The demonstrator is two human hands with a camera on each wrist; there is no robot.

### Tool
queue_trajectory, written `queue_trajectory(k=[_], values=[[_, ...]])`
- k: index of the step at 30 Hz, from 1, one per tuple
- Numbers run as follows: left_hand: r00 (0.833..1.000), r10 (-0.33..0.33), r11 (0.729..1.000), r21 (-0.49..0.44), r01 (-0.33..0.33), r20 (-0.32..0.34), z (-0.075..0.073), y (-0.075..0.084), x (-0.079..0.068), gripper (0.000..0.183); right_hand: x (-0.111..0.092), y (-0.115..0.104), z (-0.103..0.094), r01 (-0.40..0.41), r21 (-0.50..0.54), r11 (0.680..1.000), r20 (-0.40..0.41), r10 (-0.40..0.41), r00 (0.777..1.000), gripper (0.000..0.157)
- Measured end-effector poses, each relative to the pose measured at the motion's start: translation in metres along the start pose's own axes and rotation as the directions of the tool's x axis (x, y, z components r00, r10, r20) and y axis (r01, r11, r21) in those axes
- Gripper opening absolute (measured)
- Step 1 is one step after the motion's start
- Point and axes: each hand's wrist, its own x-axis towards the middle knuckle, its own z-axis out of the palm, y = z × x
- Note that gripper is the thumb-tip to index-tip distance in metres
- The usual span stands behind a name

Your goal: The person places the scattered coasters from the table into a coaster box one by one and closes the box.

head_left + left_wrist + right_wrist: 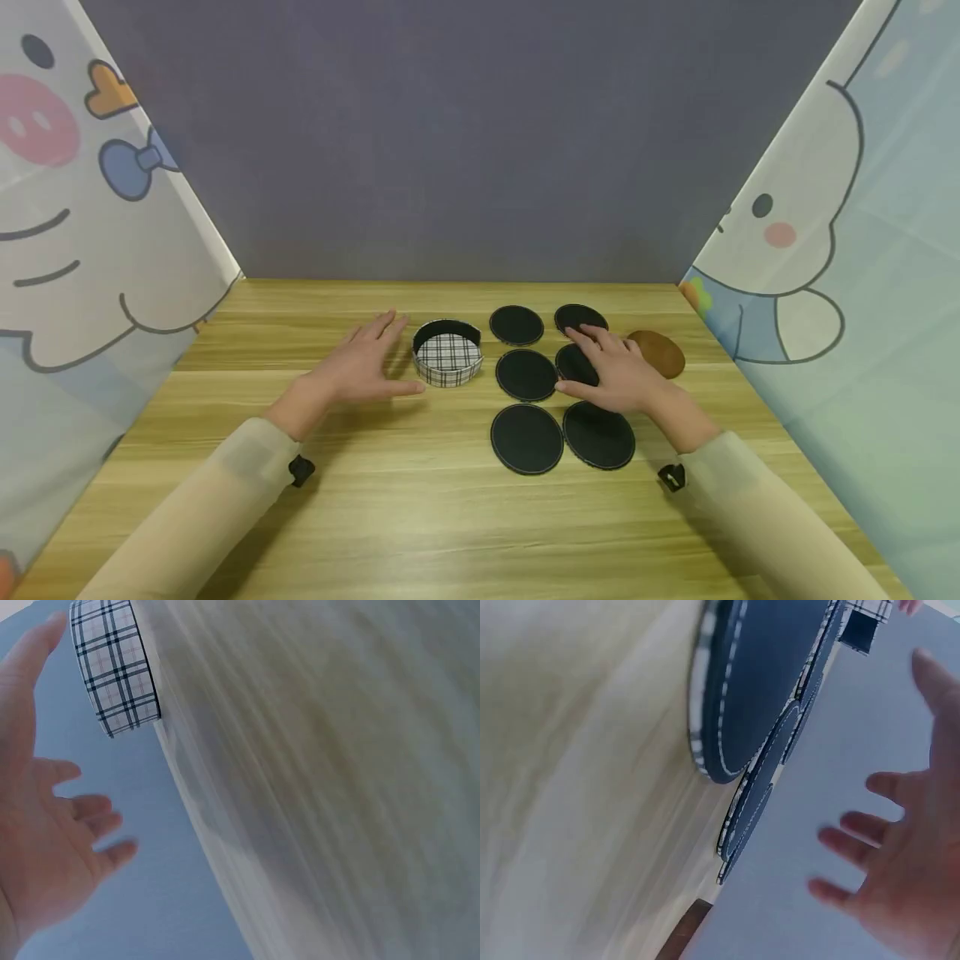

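Left hand [357, 367], fingers spread and empty, is beside the checked box [447, 377] toward the worktop's [450, 517] far edge, contact unclear; right hand [621, 377], fingers loose, is above black coasters [526, 375] toward the far right corner.

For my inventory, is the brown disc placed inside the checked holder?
No, the brown disc lies on the table, outside the checked holder.
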Motion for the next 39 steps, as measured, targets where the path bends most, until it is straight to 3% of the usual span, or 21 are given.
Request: queue_trajectory(k=[4,8,16,24,39], values=[[1.0,-0.006,0.985,-0.171,0.002,-0.022,0.0,-0.002,0.003,0.119,-0.006,0.005,-0.004,0.055,0.141,0.988,-0.035,-0.051,0.998,0.073],[1.0,0.016,0.959,-0.283,-0.019,-0.012,0.002,-0.003,0.009,0.11,-0.012,0.011,-0.005,0.112,0.269,0.957,-0.033,-0.107,0.994,0.055],[0.999,0.036,0.906,-0.423,-0.021,0.028,0.007,-0.004,0.02,0.112,-0.026,0.015,-0.003,0.126,0.363,0.923,0.0,-0.135,0.991,0.042],[0.999,0.025,0.894,-0.447,0.0,0.048,0.012,-0.004,0.028,0.115,-0.033,0.02,0.004,0.14,0.38,0.915,0.003,-0.152,0.988,0.042],[0.992,-0.004,0.921,-0.386,0.051,0.123,0.015,-0.002,0.043,0.118,-0.04,0.026,0.005,0.14,0.376,0.916,0.024,-0.161,0.987,0.039]])
